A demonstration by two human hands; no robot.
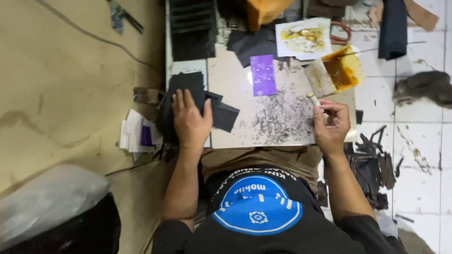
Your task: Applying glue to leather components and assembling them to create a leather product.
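My left hand lies flat, fingers spread, on a stack of black cut pieces at the left edge of a scratched pale work board on my lap. At the board's right edge, my right hand pinches a small pale tool, its tip pointing up and left. A purple rectangular piece rests near the board's far middle.
A glue-stained sheet and a smeared white paper sit at the far right of the board. Black scraps litter the tiled floor on the right. White and purple papers lie left, with a plastic-wrapped bundle nearby.
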